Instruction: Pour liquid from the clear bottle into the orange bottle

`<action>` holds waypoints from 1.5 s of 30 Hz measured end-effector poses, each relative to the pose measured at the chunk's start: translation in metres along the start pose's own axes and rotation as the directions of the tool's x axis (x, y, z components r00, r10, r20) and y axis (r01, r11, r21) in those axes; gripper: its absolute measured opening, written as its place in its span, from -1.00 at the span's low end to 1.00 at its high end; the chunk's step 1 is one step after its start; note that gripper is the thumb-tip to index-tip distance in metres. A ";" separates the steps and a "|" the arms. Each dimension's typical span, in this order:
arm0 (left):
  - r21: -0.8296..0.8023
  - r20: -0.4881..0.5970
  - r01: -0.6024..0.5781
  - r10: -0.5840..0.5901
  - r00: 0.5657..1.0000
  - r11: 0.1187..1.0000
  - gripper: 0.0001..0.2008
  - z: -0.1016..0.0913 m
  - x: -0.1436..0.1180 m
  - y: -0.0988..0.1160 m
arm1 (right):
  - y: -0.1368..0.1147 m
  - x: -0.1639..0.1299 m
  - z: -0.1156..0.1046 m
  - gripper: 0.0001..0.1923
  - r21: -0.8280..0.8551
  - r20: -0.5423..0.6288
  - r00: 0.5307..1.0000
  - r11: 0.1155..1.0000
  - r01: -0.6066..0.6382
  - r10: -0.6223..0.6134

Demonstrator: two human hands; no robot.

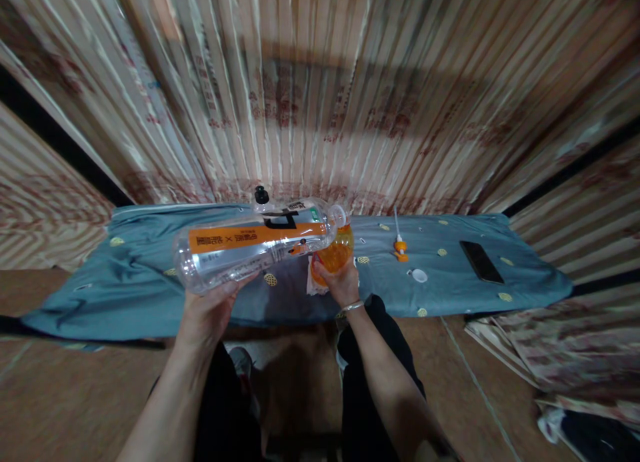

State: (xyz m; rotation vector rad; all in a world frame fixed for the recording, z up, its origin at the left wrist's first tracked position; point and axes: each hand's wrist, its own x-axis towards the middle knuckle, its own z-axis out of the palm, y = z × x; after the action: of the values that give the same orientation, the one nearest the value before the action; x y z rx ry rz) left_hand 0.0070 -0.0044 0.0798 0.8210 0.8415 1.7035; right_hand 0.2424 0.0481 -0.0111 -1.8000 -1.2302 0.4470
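Note:
My left hand (213, 309) is closed around the underside of a large clear plastic drink bottle (255, 239) with an orange and silver label. That bottle lies almost level, its open neck pointing right over the top of an orange bottle (340, 245). Fingers of my right hand (345, 285) wrap around the orange bottle, which is upright or slightly tilted. Whether the two mouths touch, I cannot tell. Beneath the orange bottle is a crumpled white tissue or cloth (316, 287). Any liquid in the clear bottle is hard to make out.
An orange pump head with a tube (400, 249) lies right of my hands, near a white cap (419, 275) and a black phone (481, 262). Behind the clear bottle stands a black-topped container (261, 195). Blue-green cloth (140, 269) covers the surface; a pleated curtain (310, 82) hangs behind.

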 end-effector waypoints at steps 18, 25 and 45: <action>0.053 -0.007 0.009 -0.009 1.000 0.999 -0.35 0.000 -0.002 0.001 | 0.008 0.003 0.001 -0.30 0.020 0.002 1.000 0.999 0.026 -0.026; 0.027 -0.020 0.008 -0.008 1.000 1.000 -0.41 0.003 -0.002 0.002 | 0.009 0.003 0.002 -0.33 -0.002 -0.011 0.999 0.999 0.051 -0.051; 0.027 -0.015 0.010 -0.010 1.000 1.000 -0.16 0.010 -0.004 0.005 | 0.008 0.002 0.000 -0.35 0.023 0.028 0.999 0.999 0.023 -0.024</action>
State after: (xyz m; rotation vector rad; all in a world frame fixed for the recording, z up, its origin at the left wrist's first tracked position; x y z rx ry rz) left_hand 0.0136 -0.0080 0.0884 0.8217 0.8794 1.6949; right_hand 0.2475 0.0489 -0.0174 -1.7638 -1.2595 0.4724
